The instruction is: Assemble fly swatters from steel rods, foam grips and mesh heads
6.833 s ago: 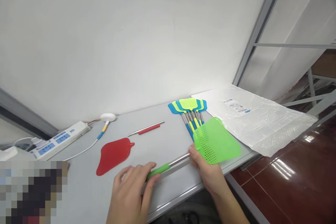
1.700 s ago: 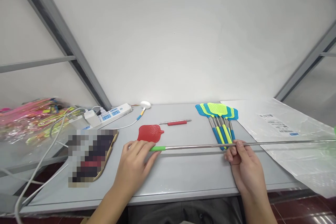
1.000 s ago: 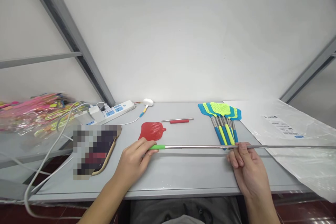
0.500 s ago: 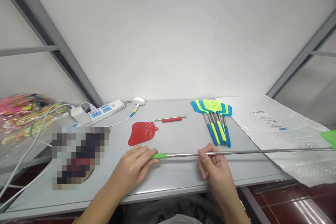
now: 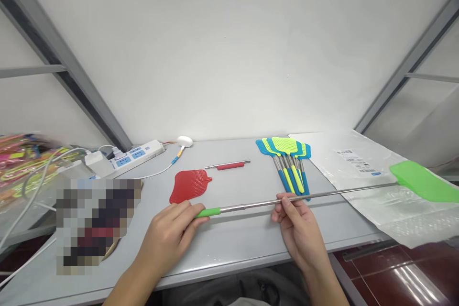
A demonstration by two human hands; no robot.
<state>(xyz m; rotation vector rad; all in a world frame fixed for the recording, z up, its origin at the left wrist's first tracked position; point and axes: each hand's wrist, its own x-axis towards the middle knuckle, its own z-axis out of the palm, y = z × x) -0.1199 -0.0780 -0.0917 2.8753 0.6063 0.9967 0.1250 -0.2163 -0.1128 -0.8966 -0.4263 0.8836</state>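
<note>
A long green fly swatter point(image 5: 265, 203) with an extended metal rod is held across the front of the table. My left hand point(image 5: 174, 229) is wrapped round its green handle. My right hand point(image 5: 297, 222) pinches the rod near its middle, thumb on top. The green head point(image 5: 425, 181) lies out to the right, over a white plastic mailing bag. Behind my left hand lies a loose red swatter head point(image 5: 190, 185), and farther back are metal rods, one with a red handle point(image 5: 230, 166). Several blue and yellow swatters point(image 5: 287, 153) lie fanned beyond my right hand.
The white mailing bag point(image 5: 344, 162) covers the table's right side. A power strip point(image 5: 139, 154) with plugs and cables stands at the back left, near a white rounded device point(image 5: 184, 141). Bagged colourful items point(image 5: 32, 162) and a pixelated object point(image 5: 96, 224) are at left.
The swatter's right end has swung up and inward, so its green head now shows more fully. Both hands keep hold of it. The whole view has shifted slightly.
</note>
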